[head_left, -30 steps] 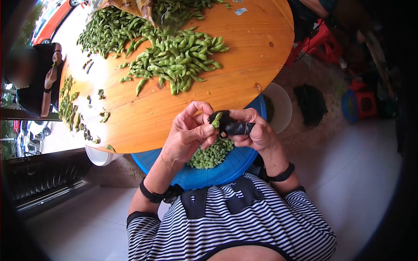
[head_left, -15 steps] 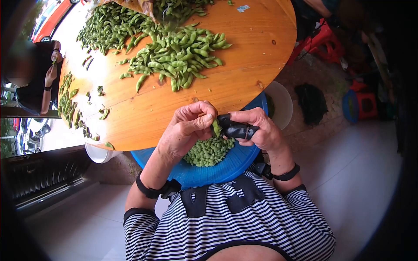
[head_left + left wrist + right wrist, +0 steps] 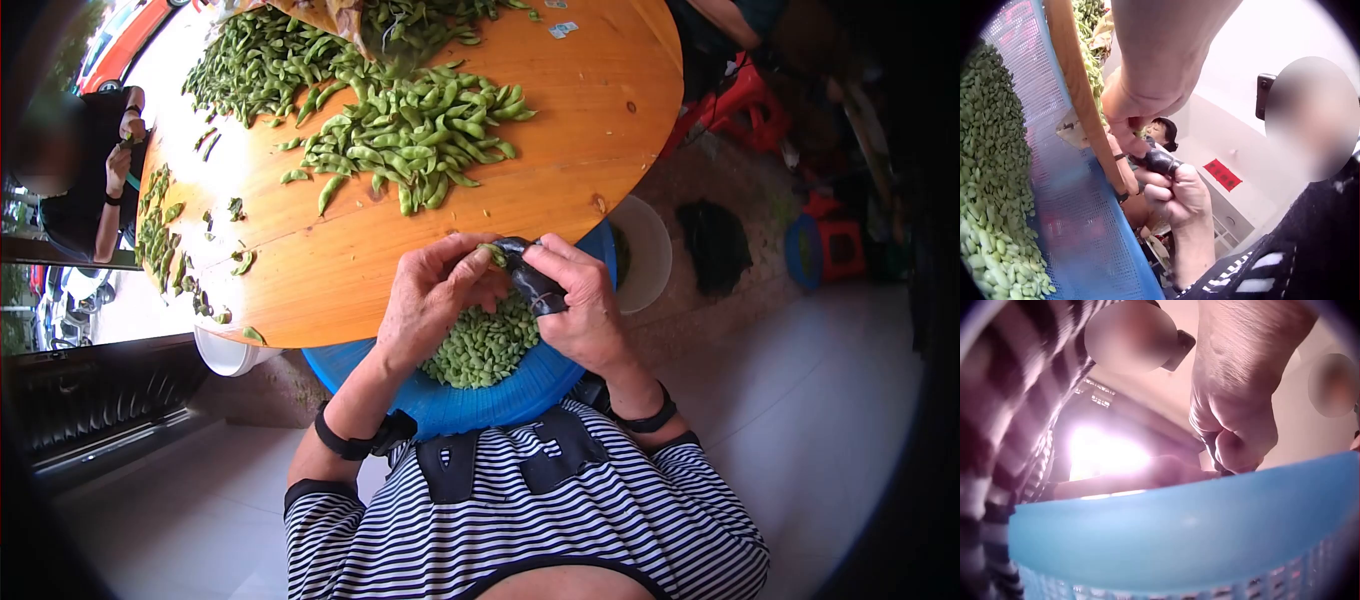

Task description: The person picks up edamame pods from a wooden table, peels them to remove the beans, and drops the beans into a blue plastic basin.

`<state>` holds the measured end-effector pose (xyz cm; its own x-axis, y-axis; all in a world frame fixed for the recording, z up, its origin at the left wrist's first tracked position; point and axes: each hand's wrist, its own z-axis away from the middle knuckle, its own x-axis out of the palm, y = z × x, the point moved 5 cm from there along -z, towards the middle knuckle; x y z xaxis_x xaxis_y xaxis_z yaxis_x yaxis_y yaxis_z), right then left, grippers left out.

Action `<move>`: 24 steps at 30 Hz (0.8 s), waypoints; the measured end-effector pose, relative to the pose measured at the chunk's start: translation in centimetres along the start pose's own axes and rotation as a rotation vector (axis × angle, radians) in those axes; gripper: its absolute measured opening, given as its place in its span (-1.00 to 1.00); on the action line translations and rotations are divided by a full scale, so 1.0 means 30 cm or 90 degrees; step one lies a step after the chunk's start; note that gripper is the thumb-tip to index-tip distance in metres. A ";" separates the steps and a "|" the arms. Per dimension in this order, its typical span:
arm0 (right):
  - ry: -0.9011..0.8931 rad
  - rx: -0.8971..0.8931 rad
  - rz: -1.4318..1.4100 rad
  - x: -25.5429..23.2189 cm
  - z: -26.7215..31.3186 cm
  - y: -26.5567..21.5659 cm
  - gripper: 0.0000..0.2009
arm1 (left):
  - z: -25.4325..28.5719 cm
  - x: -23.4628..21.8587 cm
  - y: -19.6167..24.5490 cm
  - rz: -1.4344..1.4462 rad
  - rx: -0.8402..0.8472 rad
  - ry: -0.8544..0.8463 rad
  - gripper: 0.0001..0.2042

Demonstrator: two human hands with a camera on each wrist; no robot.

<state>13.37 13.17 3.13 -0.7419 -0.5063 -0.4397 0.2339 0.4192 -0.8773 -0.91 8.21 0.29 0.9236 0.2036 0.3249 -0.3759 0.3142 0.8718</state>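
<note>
Between thumb and fingers, my left hand pinches a green soybean pod. My right hand meets it from the other side, fingers curled, with black covers bound over its digits gripping the pod's end. In the left wrist view a shiny black cover shows at the tip of the right hand, close to the left fingers. Below both hands sits a blue basket holding a heap of shelled green soybeans. The right wrist view shows the blue rim close under the right hand; the pod is hidden there.
A round wooden table stands just ahead, with a pile of soybean pods and a plastic bag. Another person's hands are at the left edge. White buckets and red stools stand around the table.
The right hand has rotated, turning its black-covered digits from level to slanting up toward the left fingers. The pod has moved slightly up and is now mostly covered by the fingers.
</note>
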 end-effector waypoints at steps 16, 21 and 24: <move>0.152 -0.059 0.150 0.041 0.019 -0.077 -0.62 | -0.008 0.062 -0.056 0.280 0.087 0.014 -0.81; 0.139 -0.064 0.141 0.035 0.025 -0.079 -0.64 | 0.001 0.019 -0.048 0.185 0.130 -0.041 -0.84; 0.125 -0.050 0.107 0.043 0.025 -0.071 -0.66 | 0.011 0.010 -0.046 0.115 0.116 -0.052 -0.85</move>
<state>12.39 11.07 4.30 -0.8058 -0.2723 -0.5258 0.3207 0.5459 -0.7741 -0.08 7.52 -0.70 0.8488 0.1631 0.5029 -0.5218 0.1055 0.8465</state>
